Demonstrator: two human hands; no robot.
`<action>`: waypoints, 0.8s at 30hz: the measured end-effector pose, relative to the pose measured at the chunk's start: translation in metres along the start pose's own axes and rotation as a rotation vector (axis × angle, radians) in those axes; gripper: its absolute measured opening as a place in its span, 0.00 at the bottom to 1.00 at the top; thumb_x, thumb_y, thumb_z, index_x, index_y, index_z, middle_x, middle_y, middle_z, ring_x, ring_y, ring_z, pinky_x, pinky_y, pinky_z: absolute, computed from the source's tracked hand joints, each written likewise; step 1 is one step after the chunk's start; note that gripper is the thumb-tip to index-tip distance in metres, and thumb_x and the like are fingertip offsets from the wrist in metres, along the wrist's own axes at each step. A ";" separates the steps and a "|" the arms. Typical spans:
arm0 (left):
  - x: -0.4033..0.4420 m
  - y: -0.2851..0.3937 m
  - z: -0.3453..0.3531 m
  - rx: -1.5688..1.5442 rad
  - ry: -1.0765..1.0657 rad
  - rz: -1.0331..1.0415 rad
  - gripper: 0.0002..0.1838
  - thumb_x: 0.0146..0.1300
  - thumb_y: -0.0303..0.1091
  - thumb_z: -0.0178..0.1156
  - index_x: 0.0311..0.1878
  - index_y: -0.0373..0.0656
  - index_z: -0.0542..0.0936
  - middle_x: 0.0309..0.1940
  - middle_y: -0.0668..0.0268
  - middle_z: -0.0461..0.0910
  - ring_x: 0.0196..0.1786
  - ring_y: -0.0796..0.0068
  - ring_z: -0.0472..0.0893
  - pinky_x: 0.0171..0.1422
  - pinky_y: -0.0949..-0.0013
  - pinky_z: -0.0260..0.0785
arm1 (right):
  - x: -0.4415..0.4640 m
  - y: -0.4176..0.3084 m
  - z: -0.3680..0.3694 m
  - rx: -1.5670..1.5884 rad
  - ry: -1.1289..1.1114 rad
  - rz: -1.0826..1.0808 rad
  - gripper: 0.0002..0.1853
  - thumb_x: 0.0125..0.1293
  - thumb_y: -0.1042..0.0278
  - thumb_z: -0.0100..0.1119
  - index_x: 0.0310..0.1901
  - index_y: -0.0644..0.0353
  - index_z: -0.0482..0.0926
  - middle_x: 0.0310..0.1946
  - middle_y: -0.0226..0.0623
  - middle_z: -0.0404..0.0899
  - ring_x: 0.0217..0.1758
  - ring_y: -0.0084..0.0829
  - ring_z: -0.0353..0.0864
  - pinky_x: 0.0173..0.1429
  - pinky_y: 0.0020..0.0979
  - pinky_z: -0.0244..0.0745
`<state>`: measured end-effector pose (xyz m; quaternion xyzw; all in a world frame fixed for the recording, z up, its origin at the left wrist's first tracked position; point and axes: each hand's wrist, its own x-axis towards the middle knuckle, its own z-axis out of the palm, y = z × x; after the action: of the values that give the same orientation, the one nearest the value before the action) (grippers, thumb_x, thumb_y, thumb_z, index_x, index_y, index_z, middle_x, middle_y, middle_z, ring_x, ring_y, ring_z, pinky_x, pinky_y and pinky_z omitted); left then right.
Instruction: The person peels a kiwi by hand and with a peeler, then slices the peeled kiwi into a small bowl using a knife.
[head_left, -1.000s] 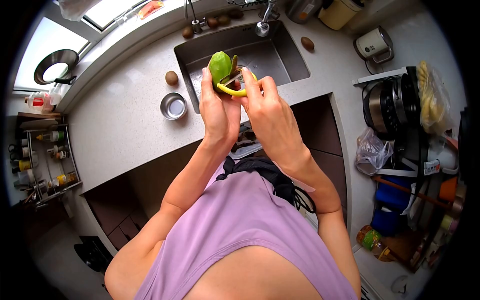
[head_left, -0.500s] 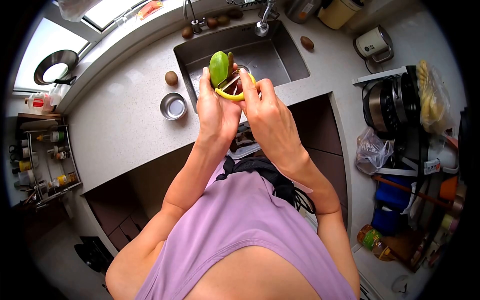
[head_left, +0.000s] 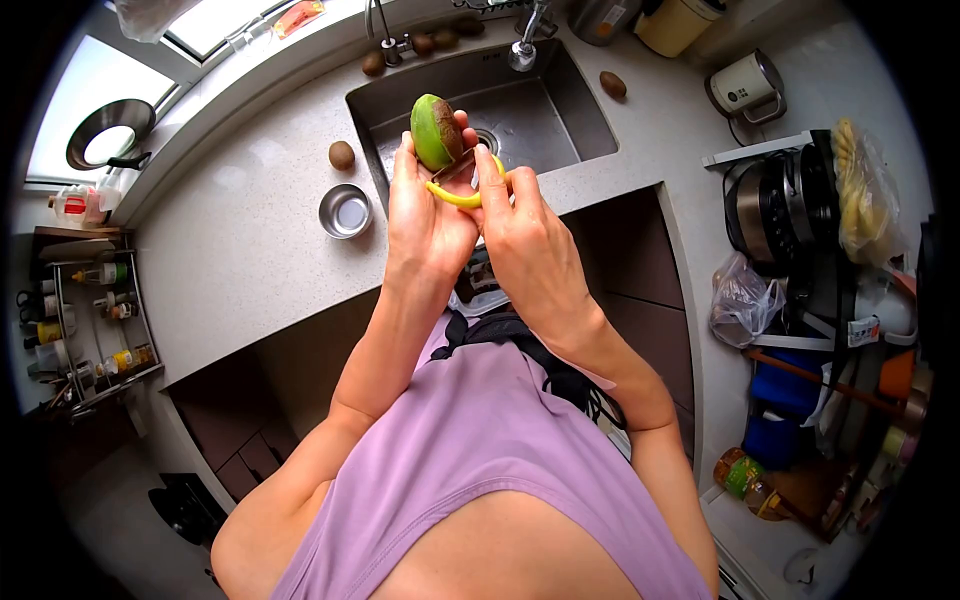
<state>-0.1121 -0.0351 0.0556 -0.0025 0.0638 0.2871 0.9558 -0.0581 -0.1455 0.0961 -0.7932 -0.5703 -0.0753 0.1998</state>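
A half-peeled kiwi (head_left: 436,130), green on its left side and brown on its right, rests in a person's left hand (head_left: 430,215) above the near left part of a steel sink (head_left: 565,125). That hand lies palm up, its thumb along the left of the fruit and its fingers curled round the far right side. The right hand (head_left: 532,225) pinches a yellow peeler (head_left: 455,197) between thumb and fingers, the blade at the fruit's near end; whether it touches cannot be told.

The fruit is probably light and rather soft, slick where bare and easily bruised; the brown skin and the two ends should give the surest hold. The peeler looks light and stiff, best gripped by its handle.

In count: one kiwi in hand, one peeler, one metal bowl (head_left: 346,212) on the bench (head_left: 240,210) to the left, one brown fruit (head_left: 341,155) just beyond it, another fruit (head_left: 613,86) right of the sink, at least four more in a blurred far row (head_left: 422,43), and two taps (head_left: 523,52).
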 end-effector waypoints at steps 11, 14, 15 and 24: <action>-0.007 -0.011 0.013 0.204 0.015 0.138 0.23 0.79 0.49 0.34 0.60 0.44 0.70 0.55 0.66 0.74 0.53 0.71 0.72 0.61 0.63 0.67 | -0.001 0.021 0.010 0.684 0.006 0.145 0.25 0.67 0.74 0.55 0.65 0.67 0.65 0.45 0.50 0.71 0.47 0.49 0.79 0.49 0.39 0.76; -0.008 -0.013 0.016 0.236 0.047 0.144 0.23 0.78 0.50 0.35 0.61 0.45 0.69 0.56 0.65 0.73 0.53 0.72 0.71 0.61 0.63 0.65 | -0.002 0.021 0.017 0.744 0.093 0.208 0.24 0.68 0.72 0.56 0.65 0.64 0.66 0.44 0.51 0.73 0.46 0.52 0.78 0.49 0.42 0.74; -0.009 -0.014 0.016 0.256 0.034 0.153 0.23 0.78 0.51 0.36 0.61 0.44 0.69 0.56 0.64 0.73 0.53 0.72 0.71 0.61 0.64 0.65 | -0.003 0.020 0.018 0.766 0.125 0.272 0.24 0.68 0.72 0.56 0.65 0.63 0.66 0.41 0.51 0.75 0.43 0.53 0.79 0.48 0.42 0.74; -0.013 -0.011 0.014 0.366 -0.140 0.238 0.25 0.78 0.46 0.39 0.72 0.48 0.61 0.63 0.64 0.70 0.61 0.70 0.72 0.72 0.66 0.60 | 0.001 0.037 0.015 1.630 0.103 0.595 0.14 0.68 0.66 0.62 0.52 0.62 0.80 0.31 0.23 0.75 0.22 0.08 0.58 0.23 0.18 0.50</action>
<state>-0.1155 -0.0508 0.0709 0.1987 0.0481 0.3807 0.9018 -0.0246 -0.1481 0.0744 -0.5146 -0.2057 0.3762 0.7425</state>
